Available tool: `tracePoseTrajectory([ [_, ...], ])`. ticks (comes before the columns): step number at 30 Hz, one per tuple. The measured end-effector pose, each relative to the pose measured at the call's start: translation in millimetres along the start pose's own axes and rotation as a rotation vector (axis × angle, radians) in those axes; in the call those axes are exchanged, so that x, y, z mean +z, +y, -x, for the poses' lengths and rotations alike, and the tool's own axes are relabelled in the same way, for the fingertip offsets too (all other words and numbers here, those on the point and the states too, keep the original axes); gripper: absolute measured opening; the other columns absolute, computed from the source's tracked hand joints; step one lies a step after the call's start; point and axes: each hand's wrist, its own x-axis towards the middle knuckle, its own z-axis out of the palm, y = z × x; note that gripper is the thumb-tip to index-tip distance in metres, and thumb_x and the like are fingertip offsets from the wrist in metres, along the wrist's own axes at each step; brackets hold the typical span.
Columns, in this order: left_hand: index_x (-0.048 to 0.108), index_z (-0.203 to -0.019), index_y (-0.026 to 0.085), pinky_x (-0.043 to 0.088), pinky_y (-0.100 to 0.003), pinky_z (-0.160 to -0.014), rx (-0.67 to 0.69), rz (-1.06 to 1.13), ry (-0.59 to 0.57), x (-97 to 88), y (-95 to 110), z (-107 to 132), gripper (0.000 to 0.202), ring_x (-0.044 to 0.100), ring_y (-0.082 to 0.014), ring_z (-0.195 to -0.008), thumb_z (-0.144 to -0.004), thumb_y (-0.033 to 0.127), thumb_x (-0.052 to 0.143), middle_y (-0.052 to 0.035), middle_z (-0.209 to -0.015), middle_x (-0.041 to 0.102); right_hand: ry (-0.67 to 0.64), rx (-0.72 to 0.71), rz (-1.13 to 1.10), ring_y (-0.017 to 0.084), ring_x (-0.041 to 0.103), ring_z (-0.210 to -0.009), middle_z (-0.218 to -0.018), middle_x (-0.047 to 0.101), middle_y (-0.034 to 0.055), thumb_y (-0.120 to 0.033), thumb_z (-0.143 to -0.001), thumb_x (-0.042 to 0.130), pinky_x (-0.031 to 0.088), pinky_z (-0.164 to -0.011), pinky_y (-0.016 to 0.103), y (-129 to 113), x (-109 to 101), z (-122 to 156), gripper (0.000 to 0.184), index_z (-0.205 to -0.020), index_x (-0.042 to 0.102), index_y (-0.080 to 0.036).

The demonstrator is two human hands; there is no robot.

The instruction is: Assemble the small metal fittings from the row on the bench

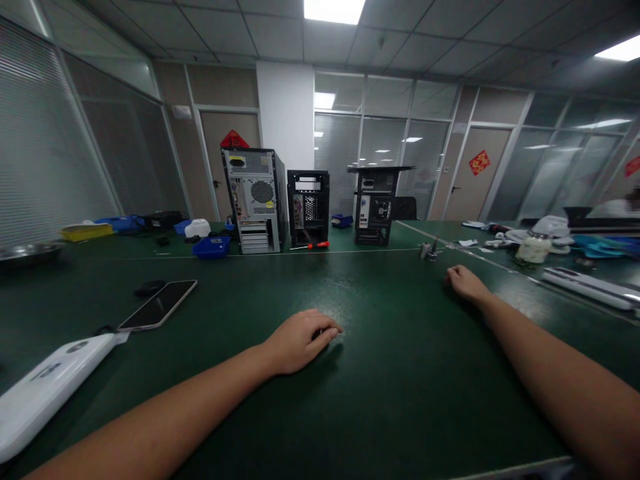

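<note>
No legible text, blurred marks on white device, red door sign

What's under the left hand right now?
The green tabletop shows around the left hand, with a dark shadow below the fingers. What lies directly beneath the palm is covered, so I can't tell whether anything is there.

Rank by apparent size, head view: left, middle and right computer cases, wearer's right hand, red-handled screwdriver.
1. Left computer case
2. Middle case and right case: too alike to rank
3. Right hand
4. Red-handled screwdriver

The hand sits nearer the camera, which enlarges it.
</note>
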Motion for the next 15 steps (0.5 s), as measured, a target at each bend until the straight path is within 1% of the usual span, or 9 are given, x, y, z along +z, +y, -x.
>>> tracePoseTrajectory([
  [2, 0.072, -0.117, 0.02, 0.048, -0.034, -0.089, 0.001, 0.0, -0.001, -0.7, 0.7, 0.7, 0.03, 0.064, -0.0213, -0.1, -0.105, 0.029, 0.045, -0.0069, -0.108, 0.074, 0.047, -0.003, -0.013, 0.025, 0.064, -0.085, -0.094, 0.072, 0.0141, -0.036, -0.094, 0.042, 0.044, -0.075, 0.033, -5.5, -3.9, 2.1, 0.029, -0.089, 0.064, -0.018],
  [5, 0.072, -0.117, 0.02, 0.048, -0.033, -0.088, 0.007, 0.004, 0.0, -1.3, 1.4, 1.5, 0.03, 0.064, -0.0211, -0.101, -0.105, 0.029, 0.046, -0.0063, -0.108, 0.074, 0.136, 0.025, -0.003, 0.024, 0.062, -0.085, -0.1, 0.072, 0.0165, -0.04, -0.097, 0.04, 0.041, -0.072, 0.032, -14.7, -18.3, 5.5, 0.035, -0.095, 0.066, -0.018],
  [7, 0.072, -0.116, 0.021, 0.048, -0.032, -0.087, 0.012, 0.004, 0.001, -1.0, 1.6, 1.4, 0.029, 0.064, -0.0208, -0.101, -0.105, 0.029, 0.046, -0.0059, -0.108, 0.074, 0.172, 0.031, 0.015, 0.024, 0.06, -0.082, -0.099, 0.072, 0.0187, -0.04, -0.098, 0.037, 0.038, -0.069, 0.033, -18.4, -31.3, 7.4, 0.04, -0.096, 0.069, -0.017],
  [10, 0.072, -0.115, 0.02, 0.048, -0.032, -0.088, 0.017, 0.006, 0.004, -0.4, 2.1, 0.8, 0.029, 0.064, -0.0204, -0.101, -0.105, 0.029, 0.047, -0.0058, -0.108, 0.074, 0.201, 0.009, 0.093, 0.024, 0.058, -0.078, -0.093, 0.072, 0.0201, -0.043, -0.1, 0.035, 0.034, -0.068, 0.035, -18.7, -48.8, 10.6, 0.048, -0.089, 0.073, -0.017],
  [12, 0.073, -0.115, 0.02, 0.048, -0.032, -0.088, 0.019, 0.009, 0.005, -0.3, 2.5, 0.5, 0.029, 0.064, -0.0203, -0.101, -0.105, 0.028, 0.047, -0.0057, -0.108, 0.074, 0.198, -0.019, 0.144, 0.025, 0.058, -0.078, -0.091, 0.073, 0.0192, -0.048, -0.101, 0.039, 0.034, -0.069, 0.036, -16.4, -56.5, 13.3, 0.05, -0.087, 0.077, -0.018],
  [14, 0.073, -0.115, 0.02, 0.048, -0.032, -0.088, 0.019, 0.012, 0.006, -0.2, 2.6, 0.2, 0.028, 0.064, -0.0203, -0.101, -0.105, 0.028, 0.047, -0.0057, -0.107, 0.074, 0.186, -0.04, 0.172, 0.026, 0.06, -0.08, -0.094, 0.074, 0.0184, -0.049, -0.099, 0.048, 0.034, -0.071, 0.036, -13.1, -61.0, 15.6, 0.045, -0.094, 0.079, -0.018],
  [15, 0.073, -0.114, 0.02, 0.048, -0.032, -0.088, 0.018, 0.014, 0.007, 0.0, 2.4, -0.1, 0.028, 0.064, -0.0202, -0.101, -0.105, 0.028, 0.048, -0.0056, -0.107, 0.074, 0.186, -0.046, 0.184, 0.026, 0.061, -0.081, -0.098, 0.075, 0.0186, -0.047, -0.097, 0.053, 0.035, -0.071, 0.036, -11.3, -62.3, 16.2, 0.04, -0.1, 0.08, -0.018],
])
